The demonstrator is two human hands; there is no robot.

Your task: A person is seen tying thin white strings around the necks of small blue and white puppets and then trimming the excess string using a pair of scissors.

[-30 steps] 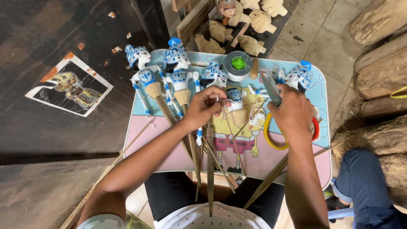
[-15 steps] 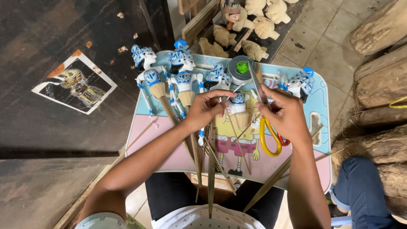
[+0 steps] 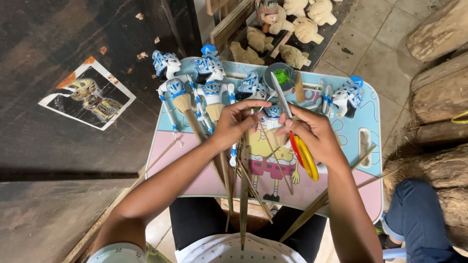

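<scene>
both hands bunched over one little blue-and-white stick puppet (image 3: 269, 114) on the pastel lap table (image 3: 373, 122)

most of that puppet is hidden behind my fingers, only its head and blue collar peek out between my hands, and i can't tell exactly where my fingertips meet on it. left hand (image 3: 237, 124) is curled closed, pinching at the puppet's near side, with its thin sticks (image 3: 243, 195) running down toward my lap. right hand (image 3: 314, 134) is closed around scissors (image 3: 297, 141); the red and yellow handle loops stick out under my palm and the blades point up past the puppet toward a small round pot with green stuff (image 3: 280, 74). finished puppets (image 3: 212, 83) lie in a row on the table's far side. the carved unpainted heads (image 3: 302, 24) beyond are cut off by the top edge.
</scene>
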